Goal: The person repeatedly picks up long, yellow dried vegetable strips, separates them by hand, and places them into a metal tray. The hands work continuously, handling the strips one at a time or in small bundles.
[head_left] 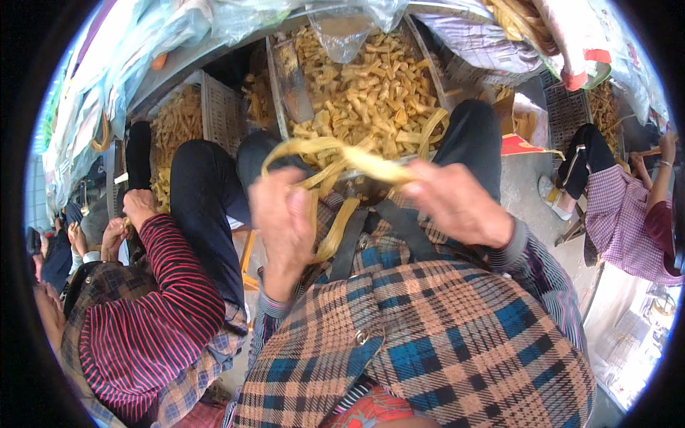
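Observation:
My left hand point(283, 230) and my right hand point(460, 203) are raised over my lap, both blurred. Between them runs a soft, flat yellow strip point(369, 163) that looks like bean curd skin. My right hand pinches one end; at the left the strip curves in a loop into my left hand. A loose tail point(338, 230) hangs below, against my plaid apron. Just beyond my hands stands a crate point(279, 88) heaped with short knotted yellow pieces point(369, 91). Another looped strip point(434, 131) lies over its near right edge.
A co-worker in a striped sleeve point(155, 299) sits close at my left, by a white plastic crate point(219, 115) of similar pieces. Clear plastic sheeting point(160, 48) drapes the table above. At far right another person's checked garment point(621, 224) shows. A wood-like board point(293, 80) rests inside the crate.

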Motion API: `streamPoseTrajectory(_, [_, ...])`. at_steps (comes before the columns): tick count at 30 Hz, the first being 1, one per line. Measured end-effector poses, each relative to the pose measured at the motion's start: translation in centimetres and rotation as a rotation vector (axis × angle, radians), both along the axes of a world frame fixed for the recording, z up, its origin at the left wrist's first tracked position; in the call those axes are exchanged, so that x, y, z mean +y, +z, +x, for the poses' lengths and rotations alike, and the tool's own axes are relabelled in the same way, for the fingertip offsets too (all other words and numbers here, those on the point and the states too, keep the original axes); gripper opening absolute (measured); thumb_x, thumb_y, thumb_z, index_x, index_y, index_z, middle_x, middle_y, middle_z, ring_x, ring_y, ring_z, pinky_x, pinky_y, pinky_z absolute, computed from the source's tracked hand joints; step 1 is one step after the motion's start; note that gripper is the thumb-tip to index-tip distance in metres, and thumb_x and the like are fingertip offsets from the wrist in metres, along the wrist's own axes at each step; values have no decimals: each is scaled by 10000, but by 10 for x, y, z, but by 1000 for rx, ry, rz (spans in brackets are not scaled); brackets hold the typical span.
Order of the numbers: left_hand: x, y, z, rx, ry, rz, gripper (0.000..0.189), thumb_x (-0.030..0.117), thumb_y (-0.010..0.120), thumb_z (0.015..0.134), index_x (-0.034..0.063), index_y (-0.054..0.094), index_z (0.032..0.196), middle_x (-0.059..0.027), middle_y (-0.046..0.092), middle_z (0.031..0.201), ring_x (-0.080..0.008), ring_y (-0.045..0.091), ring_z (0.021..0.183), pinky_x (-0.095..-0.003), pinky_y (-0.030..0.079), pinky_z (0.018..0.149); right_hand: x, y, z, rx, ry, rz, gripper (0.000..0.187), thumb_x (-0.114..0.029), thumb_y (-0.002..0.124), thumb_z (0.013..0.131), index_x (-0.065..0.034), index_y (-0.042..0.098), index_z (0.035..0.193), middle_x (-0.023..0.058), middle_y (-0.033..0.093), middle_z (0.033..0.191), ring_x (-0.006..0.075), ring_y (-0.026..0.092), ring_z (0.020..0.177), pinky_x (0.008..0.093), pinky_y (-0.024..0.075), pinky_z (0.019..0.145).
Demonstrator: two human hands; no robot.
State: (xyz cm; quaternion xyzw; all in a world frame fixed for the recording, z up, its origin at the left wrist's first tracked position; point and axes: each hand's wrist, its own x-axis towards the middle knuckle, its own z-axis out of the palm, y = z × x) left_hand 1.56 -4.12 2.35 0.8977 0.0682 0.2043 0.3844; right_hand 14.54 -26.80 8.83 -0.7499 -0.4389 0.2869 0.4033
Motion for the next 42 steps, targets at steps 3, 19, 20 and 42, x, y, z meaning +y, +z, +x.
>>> streamPoseTrajectory(3, [-29,26,2,152,-271,-835,368,323,433,964,3,539,1113,-109,618,942,-203,576,822,-317,459,730,46,-23,-35,-268,271,101,123,-122,448,932,-8,473,891,156,515,620,297,558,567,396,415,492])
streamPoseTrajectory(19, [-30,43,-1,105,-223,44,200,4,694,713,9,642,906,-91,587,732,-257,589,587,-316,475,523,52,-42,-10,360,250,150,300,-238,485,934,14,548,785,166,558,581,253,569,482,377,445,511])
streamPoseTrajectory(20, [-32,65,0,58,-271,101,169,-3,693,705,16,646,866,-88,575,709,-239,579,571,-317,469,517,50,-38,-2,638,359,83,324,-262,469,944,11,554,790,145,564,577,240,548,455,367,447,514])
streamPoseTrajectory(42, [-37,45,23,68,-162,-1446,266,22,590,867,-28,517,1118,-72,637,976,-104,613,852,-227,497,772,54,-15,-5,-255,-89,253,154,-67,629,772,-61,512,873,136,542,609,308,578,550,373,437,467])
